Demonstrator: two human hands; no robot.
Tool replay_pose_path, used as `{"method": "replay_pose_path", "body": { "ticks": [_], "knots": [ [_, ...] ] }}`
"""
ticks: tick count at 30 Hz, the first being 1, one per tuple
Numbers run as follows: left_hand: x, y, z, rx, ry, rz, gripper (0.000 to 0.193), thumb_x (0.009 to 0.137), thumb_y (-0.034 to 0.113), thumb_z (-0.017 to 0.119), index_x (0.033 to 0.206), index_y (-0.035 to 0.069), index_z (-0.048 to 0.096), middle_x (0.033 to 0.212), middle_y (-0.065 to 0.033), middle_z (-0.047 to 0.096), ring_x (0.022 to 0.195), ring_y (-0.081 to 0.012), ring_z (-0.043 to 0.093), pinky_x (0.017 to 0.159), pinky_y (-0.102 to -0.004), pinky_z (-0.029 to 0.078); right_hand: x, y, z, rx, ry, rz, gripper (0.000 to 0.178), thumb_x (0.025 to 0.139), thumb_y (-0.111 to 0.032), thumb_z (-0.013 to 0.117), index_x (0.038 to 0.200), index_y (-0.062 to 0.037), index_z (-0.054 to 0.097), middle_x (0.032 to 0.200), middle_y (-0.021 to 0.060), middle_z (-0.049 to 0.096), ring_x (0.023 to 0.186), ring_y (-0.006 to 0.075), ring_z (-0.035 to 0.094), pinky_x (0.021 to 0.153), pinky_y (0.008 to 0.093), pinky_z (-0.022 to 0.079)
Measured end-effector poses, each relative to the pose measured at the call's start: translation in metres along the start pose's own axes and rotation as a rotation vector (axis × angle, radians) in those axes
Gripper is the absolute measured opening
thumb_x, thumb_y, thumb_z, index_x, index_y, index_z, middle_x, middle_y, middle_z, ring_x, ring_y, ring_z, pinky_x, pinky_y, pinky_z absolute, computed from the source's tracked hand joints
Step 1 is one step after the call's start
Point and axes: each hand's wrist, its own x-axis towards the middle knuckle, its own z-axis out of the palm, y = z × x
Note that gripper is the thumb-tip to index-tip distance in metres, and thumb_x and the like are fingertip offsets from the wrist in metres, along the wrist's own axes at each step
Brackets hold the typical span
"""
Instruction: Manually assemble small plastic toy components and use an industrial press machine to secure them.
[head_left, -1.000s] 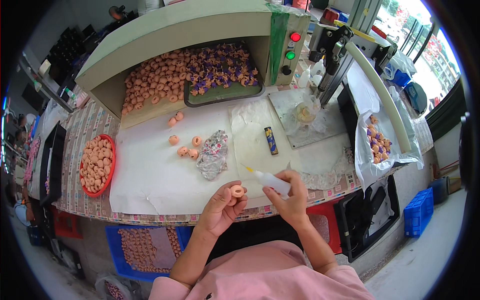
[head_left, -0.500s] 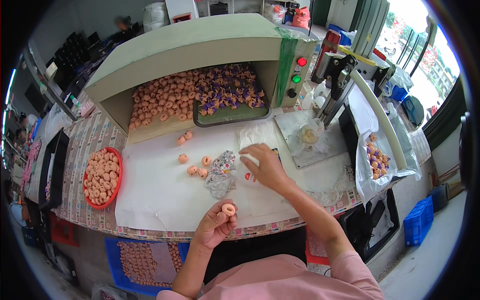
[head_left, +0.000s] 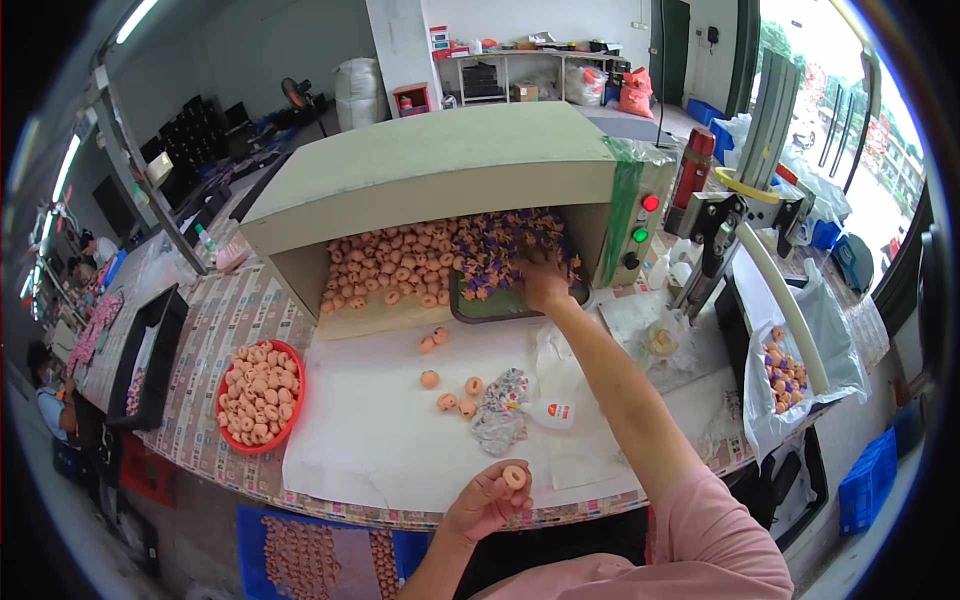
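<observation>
My left hand (head_left: 480,503), near the front edge of the table, has its fingers closed round a hollow peach-coloured ball (head_left: 514,477) with its opening facing up. My right hand (head_left: 545,278) is stretched out into the green-bottomed tray (head_left: 490,308) under the hood, its fingers apart among small purple-and-peach figure pieces (head_left: 490,250). Shadow partly hides those fingertips. On the white paper lie a white plastic bottle (head_left: 553,414) on its side, a crumpled patterned cloth (head_left: 500,415) touching its tip, and several loose peach balls (head_left: 446,402).
A beige hood-shaped machine (head_left: 430,170) holds a heap of peach balls (head_left: 385,262). At the left stands a red basket (head_left: 297,400) of them. A metal press (head_left: 715,240) and a plastic-lined bin (head_left: 760,420) of finished-looking pieces are at the right. Below sits a blue crate (head_left: 250,530).
My right hand has left the bottle area and reached forward into the tray; the bottle now lies beside the cloth. My left hand still holds the ball. The view has tilted up.
</observation>
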Motion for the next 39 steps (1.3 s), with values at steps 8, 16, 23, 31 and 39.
{"method": "replay_pose_path", "body": {
  "ticks": [8,16,23,31,39],
  "knots": [
    [0.003,0.004,-0.005,0.065,0.019,0.005,0.042,0.091,0.026,0.063,0.124,0.003,0.053,0.101,-0.0045,0.057,0.082,-0.0123,0.053,0.081,-0.0325,0.046,-0.026,-0.006,-0.02,0.195,0.054,-0.28,0.015,0.073,-0.017,0.071,0.084,-0.0081,0.068,0.091,0.0081,0.062,0.09,0.03,0.06,0.077,0.0422,0.05],
    [-0.006,-0.01,-0.005,-0.012,0.009,0.046,0.04,0.091,0.025,0.062,0.124,0.004,0.053,0.106,-0.0053,0.058,0.084,-0.0129,0.053,0.083,-0.0327,0.047,-0.087,-0.018,-0.08,0.827,-0.109,0.044,0.017,0.087,-0.019,0.067,0.092,-0.0027,0.067,0.092,0.0079,0.066,0.077,0.0133,0.062,0.064,0.0279,0.049],
    [0.003,-0.024,0.014,-0.001,0.159,0.102,0.04,0.091,0.021,0.062,0.125,0.002,0.053,0.106,-0.0036,0.06,0.079,-0.0094,0.055,0.081,-0.0297,0.049,-0.211,-0.03,-0.147,1.637,-0.442,0.455,0.015,0.095,-0.016,0.056,0.099,-0.0028,0.064,0.103,0.0055,0.064,0.086,0.0104,0.061,0.071,0.0236,0.049],
    [0.018,-0.046,0.027,0.07,0.19,0.042,0.037,0.092,0.017,0.061,0.126,0.002,0.053,0.105,-0.0039,0.062,0.077,-0.0085,0.057,0.08,-0.03,0.051,-0.295,-0.012,-0.154,1.594,-0.499,0.425,0.011,0.091,-0.004,0.06,0.101,0.001,0.062,0.112,0.0101,0.06,0.097,0.014,0.059,0.086,0.0283,0.049],
    [0.022,-0.067,0.023,0.217,0.233,0.013,0.037,0.09,0.013,0.064,0.124,0.002,0.055,0.102,-0.0031,0.062,0.08,-0.0074,0.059,0.078,-0.0258,0.054,-0.317,-0.018,-0.156,1.275,-0.141,0.169,0.025,0.079,0.006,0.07,0.103,0.0,0.067,0.104,0.0099,0.062,0.093,0.0153,0.063,0.078,0.0247,0.052]
  ]
}}
